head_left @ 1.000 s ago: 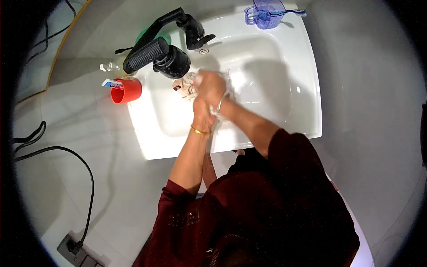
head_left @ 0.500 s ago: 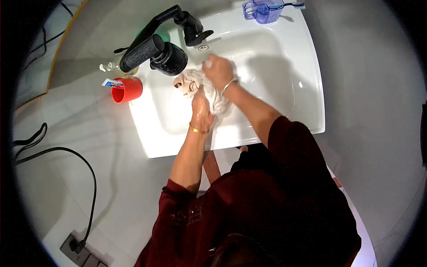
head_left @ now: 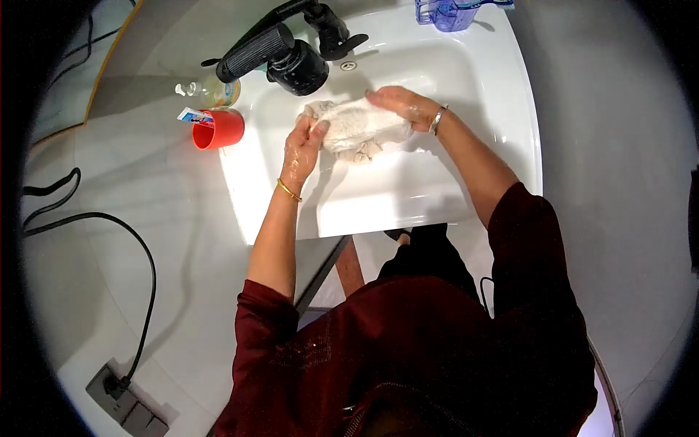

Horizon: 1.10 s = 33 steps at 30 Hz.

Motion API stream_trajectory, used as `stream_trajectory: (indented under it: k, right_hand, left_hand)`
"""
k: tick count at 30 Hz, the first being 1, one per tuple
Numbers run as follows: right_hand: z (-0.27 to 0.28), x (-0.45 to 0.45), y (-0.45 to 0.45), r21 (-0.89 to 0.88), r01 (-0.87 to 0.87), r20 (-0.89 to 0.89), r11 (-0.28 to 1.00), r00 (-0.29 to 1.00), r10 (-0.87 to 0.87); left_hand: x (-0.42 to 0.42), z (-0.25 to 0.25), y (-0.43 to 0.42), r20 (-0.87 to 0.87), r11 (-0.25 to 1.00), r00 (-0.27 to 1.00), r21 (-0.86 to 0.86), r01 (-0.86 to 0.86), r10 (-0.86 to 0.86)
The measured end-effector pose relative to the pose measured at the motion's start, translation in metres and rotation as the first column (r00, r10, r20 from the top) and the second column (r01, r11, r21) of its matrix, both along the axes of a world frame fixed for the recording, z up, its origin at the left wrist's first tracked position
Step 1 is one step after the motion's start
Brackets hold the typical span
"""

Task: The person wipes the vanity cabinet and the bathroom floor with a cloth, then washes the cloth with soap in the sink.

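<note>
A wet whitish cloth point(head_left: 360, 125), perhaps a small towel, stretches between my two hands above the sink basin. My left hand point(head_left: 302, 146) grips its left end, with the thumb on top. At its right end is my right hand point(head_left: 409, 106), closed on the edge with the fingers pointing left. Part of the cloth hangs down in loose folds at the bottom. Both hands look wet. The black faucet point(head_left: 298, 67) is just above and left of the cloth; no water stream can be made out.
The white sink point(head_left: 510, 80) surrounds the cloth. A red cup point(head_left: 227, 129) with a toothpaste tube point(head_left: 195, 116) stands at the left, beside a pump bottle point(head_left: 218, 92). A blue cup point(head_left: 451, 16) with a toothbrush point(head_left: 486, 4) is at the far right corner. A black cable point(head_left: 149, 277) runs to a wall socket.
My hands have moved apart, the left one leftward and the right one rightward. The cloth, bunched before, is now spread out between them. The camera view has shifted slightly.
</note>
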State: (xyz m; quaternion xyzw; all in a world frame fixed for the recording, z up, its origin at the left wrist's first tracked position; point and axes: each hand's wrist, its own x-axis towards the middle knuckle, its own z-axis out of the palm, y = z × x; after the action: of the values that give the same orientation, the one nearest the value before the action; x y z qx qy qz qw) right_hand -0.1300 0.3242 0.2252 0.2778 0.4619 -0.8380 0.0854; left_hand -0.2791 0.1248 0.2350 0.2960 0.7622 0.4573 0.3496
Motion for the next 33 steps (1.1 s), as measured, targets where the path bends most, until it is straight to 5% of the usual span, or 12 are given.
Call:
stream_trajectory:
  k: [4, 7, 11, 13, 14, 15, 16, 18, 19, 22, 26, 33]
  right_hand:
    - [-0.004, 0.002, -0.01, 0.302, -0.056, 0.086, 0.952, 0.996, 0.032]
    - [-0.006, 0.002, 0.001, -0.118, 0.057, -0.226, 0.991, 0.971, -0.082]
    - [-0.012, -0.01, -0.028, 0.003, 0.249, -0.198, 0.968, 0.949, -0.243]
    - [0.011, -0.012, -0.068, 0.737, 0.308, -0.366, 0.602, 0.93, -0.027]
    - [0.029, -0.015, -0.097, 0.774, 0.606, -0.618, 0.184, 0.786, 0.015]
    - [0.044, -0.01, -0.115, 0.892, 0.438, -0.438, 0.111, 0.899, -0.029]
    - [0.053, -0.007, -0.127, 0.969, 0.243, -0.238, 0.051, 0.967, -0.092]
    - [0.019, -0.033, -0.088, 0.909, 0.308, -0.196, 0.281, 0.91, -0.365]
    - [0.015, -0.036, -0.085, 0.888, 0.342, -0.222, 0.308, 0.904, -0.365]
    - [0.006, -0.047, -0.121, 0.897, 0.344, -0.27, 0.276, 0.923, -0.274]
    - [0.029, -0.029, -0.099, 0.856, 0.416, -0.33, 0.307, 0.897, -0.295]
    - [-0.036, -0.047, -0.13, 0.962, 0.193, -0.167, 0.196, 0.976, -0.141]
  left_hand:
    - [0.006, 0.029, 0.002, 0.165, 1.0, 0.986, 0.006, 0.019, -0.02]
    - [0.004, 0.023, -0.006, 0.291, 0.989, 0.949, -0.037, 0.142, -0.125]
    - [0.031, 0.025, 0.004, 0.612, 0.944, 0.767, 0.095, -0.316, 0.195]
    - [0.038, 0.018, 0.009, 0.714, 0.908, 0.663, 0.094, -0.409, 0.225]
    - [0.04, 0.011, 0.01, 0.764, 0.887, 0.602, 0.085, -0.454, 0.234]
    - [0.034, -0.017, 0.004, 0.97, 0.855, 0.177, 0.23, -0.464, -0.164]
    - [0.032, -0.049, -0.004, 0.859, 0.803, 0.24, 0.509, -0.31, -0.451]
    - [0.091, 0.029, 0.036, 0.759, 0.776, 0.541, 0.076, -0.626, 0.362]
    - [0.09, 0.023, 0.035, 0.758, 0.793, 0.557, 0.088, -0.603, 0.34]
    - [0.039, -0.013, 0.02, 0.808, 0.767, 0.199, 0.589, -0.254, -0.555]
    - [0.084, 0.018, 0.025, 0.776, 0.783, 0.544, 0.109, -0.612, 0.318]
    - [0.061, -0.011, 0.004, 0.843, 0.82, 0.474, 0.072, -0.568, 0.255]
